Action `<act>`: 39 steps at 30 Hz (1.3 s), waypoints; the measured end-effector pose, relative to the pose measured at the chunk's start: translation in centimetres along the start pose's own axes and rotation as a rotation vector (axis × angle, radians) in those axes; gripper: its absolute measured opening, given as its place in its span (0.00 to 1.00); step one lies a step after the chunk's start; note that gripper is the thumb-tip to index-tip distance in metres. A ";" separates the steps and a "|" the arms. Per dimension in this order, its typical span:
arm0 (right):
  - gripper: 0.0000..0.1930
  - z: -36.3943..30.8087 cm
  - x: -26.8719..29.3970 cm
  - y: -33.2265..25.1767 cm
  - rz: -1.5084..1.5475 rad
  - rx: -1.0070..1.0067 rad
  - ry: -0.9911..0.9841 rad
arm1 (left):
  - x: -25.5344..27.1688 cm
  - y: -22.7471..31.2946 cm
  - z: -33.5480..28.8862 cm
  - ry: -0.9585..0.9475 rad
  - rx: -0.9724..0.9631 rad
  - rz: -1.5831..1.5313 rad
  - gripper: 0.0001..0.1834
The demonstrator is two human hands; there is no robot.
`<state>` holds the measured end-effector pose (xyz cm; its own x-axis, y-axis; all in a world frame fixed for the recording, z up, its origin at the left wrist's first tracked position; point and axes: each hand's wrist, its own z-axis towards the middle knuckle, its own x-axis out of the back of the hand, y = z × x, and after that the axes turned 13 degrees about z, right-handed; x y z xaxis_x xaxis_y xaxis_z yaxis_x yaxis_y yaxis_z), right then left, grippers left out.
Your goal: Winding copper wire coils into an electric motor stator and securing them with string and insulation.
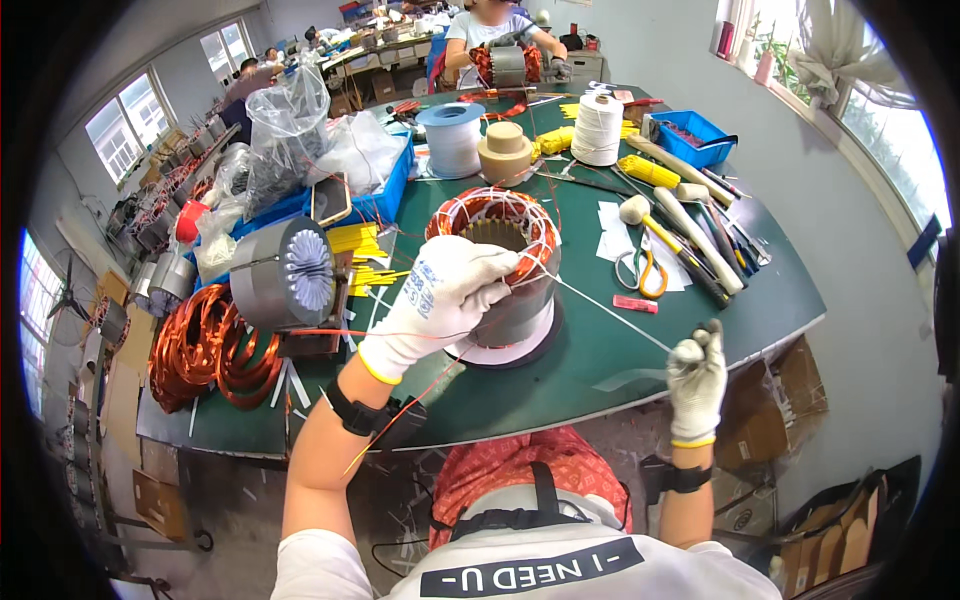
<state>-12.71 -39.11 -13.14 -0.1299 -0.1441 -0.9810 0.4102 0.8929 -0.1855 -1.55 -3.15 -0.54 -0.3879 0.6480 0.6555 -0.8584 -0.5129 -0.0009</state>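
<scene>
A motor stator (pixel 518 328) stands upright on a round pad on the green table, its copper winding (pixel 470 207) ringed with white lacing. My left hand (pixel 440 295), in a white glove with a yellow cuff, is closed at the near right of the winding, thumb and fingers pinching its rim. From that spot a white cord (pixel 612 313) runs taut to the right and toward me. Its far end is in my right hand (pixel 697 375), gloved and closed, raised over the table's front edge. Thin red-orange wires (pixel 400 333) trail from the stator under my left wrist.
Left of the stator sit another stator (pixel 275 275) and copper coils (pixel 205 345). Cord spools (pixel 452 145) and a blue bin (pixel 690 140) stand farther back. Scissors (pixel 645 275), mallets and hand tools (pixel 690 245) lie on the right. A co-worker (pixel 490 40) handles another stator across the table.
</scene>
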 end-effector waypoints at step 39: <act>0.08 -1.0 -7.0 15.5 -0.855 -0.125 -1.194 | -0.3 -0.3 0.7 -0.003 -0.087 -0.052 0.18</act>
<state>-6.36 -23.79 -9.09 0.5431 -0.8379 -0.0542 0.5069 0.3786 -0.7744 -0.94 -3.60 -0.17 -0.3414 0.6704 0.6588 -0.9032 -0.4280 -0.0324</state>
